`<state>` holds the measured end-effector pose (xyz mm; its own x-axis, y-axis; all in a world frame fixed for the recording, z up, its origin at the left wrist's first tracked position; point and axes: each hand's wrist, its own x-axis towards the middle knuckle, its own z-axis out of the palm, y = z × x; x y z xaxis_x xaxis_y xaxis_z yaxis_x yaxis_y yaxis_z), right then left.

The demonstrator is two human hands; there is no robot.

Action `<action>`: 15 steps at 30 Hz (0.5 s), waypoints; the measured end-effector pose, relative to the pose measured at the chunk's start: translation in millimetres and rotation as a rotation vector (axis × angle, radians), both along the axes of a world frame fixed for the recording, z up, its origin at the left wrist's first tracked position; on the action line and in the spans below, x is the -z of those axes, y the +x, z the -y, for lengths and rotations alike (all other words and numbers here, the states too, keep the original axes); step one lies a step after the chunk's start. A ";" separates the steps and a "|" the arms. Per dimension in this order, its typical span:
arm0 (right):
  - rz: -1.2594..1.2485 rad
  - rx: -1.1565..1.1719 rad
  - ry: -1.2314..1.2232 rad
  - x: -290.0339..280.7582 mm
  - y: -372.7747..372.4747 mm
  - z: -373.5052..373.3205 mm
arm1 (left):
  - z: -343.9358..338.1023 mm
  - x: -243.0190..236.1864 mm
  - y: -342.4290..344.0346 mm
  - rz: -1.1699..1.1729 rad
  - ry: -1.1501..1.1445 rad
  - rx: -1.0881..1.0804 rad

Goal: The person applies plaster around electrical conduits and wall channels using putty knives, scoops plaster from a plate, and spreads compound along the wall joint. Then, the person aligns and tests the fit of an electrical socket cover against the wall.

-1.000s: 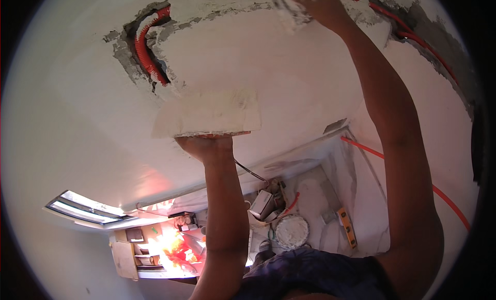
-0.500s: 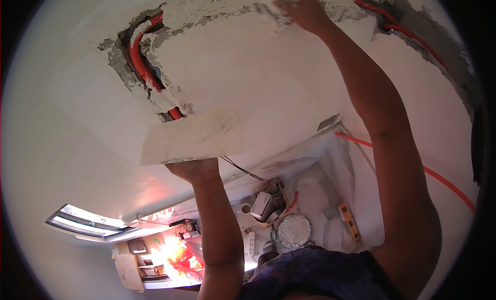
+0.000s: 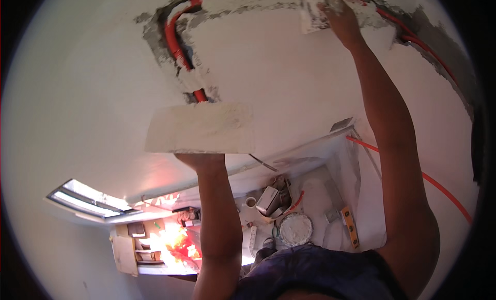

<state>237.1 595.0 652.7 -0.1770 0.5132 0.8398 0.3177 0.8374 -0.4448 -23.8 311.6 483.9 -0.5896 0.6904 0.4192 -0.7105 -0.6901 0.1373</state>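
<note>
My left hand grips a wide, pale rectangular plastering board from beneath, its fingers mostly hidden behind it. A thin patch of plaster lies toward the board's right end. Up at the top, my right hand is closed round a plaster-smeared trowel, whose blade lies against the wall over the filled groove. The trowel's handle is hidden by the hand. To the left, a red corrugated conduit curves through an open chase in the wall, and a short piece of it shows just above the board.
On the floor stand a round bucket of white plaster, an orange spirit level, a cup and a box of tools. A loose red conduit crosses at right. A window sits lower left.
The view has shifted, so the wall appears farther right. My right hand and trowel have moved slightly down along the wall; the blurred trowel now shows clearly. My left hand still holds the board.
</note>
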 end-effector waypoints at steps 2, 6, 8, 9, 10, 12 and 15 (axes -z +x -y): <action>0.050 -0.029 0.159 21.6 -3.9 31.8 | 0.4 1.3 -6.8 -0.003 -0.087 -0.054; 0.023 -0.470 -0.174 75.4 -18.9 126.1 | 2.0 4.0 -17.5 -0.007 -0.070 -0.044; -0.006 -0.408 -0.114 87.9 -22.1 160.7 | 1.3 5.5 -19.9 -0.024 -0.070 -0.035; -0.140 -0.452 -0.236 92.7 -27.5 170.5 | 0.0 6.7 -19.0 -0.025 -0.066 -0.031; -0.302 -0.555 -0.312 96.8 -33.1 176.9 | -1.4 7.8 -17.0 -0.033 -0.085 -0.031; -0.411 -0.543 -0.423 105.7 -41.8 181.9 | -4.6 10.6 -8.5 -0.040 -0.111 -0.016; -0.458 -0.494 -0.500 122.1 -42.6 183.1 | -15.9 7.2 6.6 -0.012 -0.091 0.036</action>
